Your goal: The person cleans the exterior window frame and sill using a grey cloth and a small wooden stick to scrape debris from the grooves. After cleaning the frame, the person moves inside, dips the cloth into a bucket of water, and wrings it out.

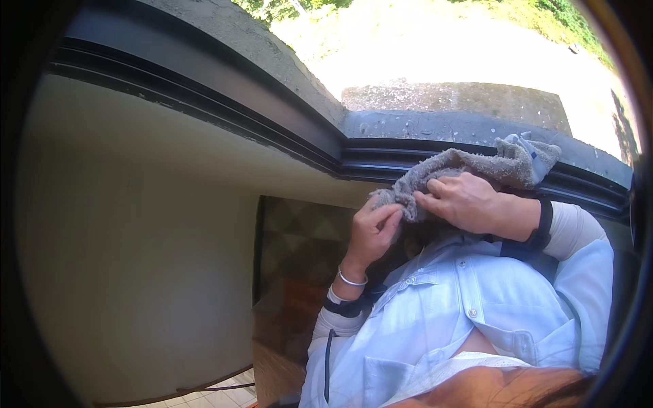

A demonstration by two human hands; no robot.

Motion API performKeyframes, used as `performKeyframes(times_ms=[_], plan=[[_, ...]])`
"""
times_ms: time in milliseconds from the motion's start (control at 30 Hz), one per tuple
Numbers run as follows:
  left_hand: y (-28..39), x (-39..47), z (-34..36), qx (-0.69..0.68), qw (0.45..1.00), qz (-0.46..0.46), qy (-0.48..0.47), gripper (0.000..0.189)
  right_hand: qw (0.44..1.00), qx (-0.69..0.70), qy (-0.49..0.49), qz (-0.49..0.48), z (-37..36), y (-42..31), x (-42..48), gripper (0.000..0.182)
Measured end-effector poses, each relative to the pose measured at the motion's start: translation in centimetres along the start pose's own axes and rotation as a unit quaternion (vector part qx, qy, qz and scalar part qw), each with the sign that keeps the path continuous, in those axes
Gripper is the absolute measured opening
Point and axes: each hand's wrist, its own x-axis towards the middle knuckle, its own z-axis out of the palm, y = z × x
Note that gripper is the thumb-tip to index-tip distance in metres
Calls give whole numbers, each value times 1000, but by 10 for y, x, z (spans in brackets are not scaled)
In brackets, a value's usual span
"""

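A grey terry cloth (459,160) with a white and blue part at its right end lies bunched over the dark metal window track (380,158). My left hand (375,229), with a silver bangle at its wrist, pinches the cloth's left end between thumb and fingers. Close to its right, my right hand (461,201) grips a fold of the same cloth, its fingertips near those of my left hand. The cloth's underside and the part of the track beneath it are hidden.
Beyond the track runs a rough concrete sill (423,122), with bright ground and greenery outside. A dark window frame (214,76) rises at the left, above a pale wall (143,245). Lower down are a dark patterned surface (306,229) and a black cable (328,362).
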Motion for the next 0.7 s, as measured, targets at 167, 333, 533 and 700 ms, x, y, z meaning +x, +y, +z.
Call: performKeyframes(times_ms=[167, 333, 533, 700], plan=[[-11, -19, -36, 188, 974, -88, 89, 13, 998, 36, -32, 48, -19, 7, -28, 26], [7, -15, -48, 125, 966, -75, 215, 15, 984, 77, 105, 121, -34, 26, -47, 17], [14, -5, -46, 107, 941, -39, 318, 15, 972, 78, 137, 174, -30, 39, -55, 11], [10, -4, -63, 100, 887, -60, 447, 19, 934, 18, 179, 310, -48, 70, -65, 10]])
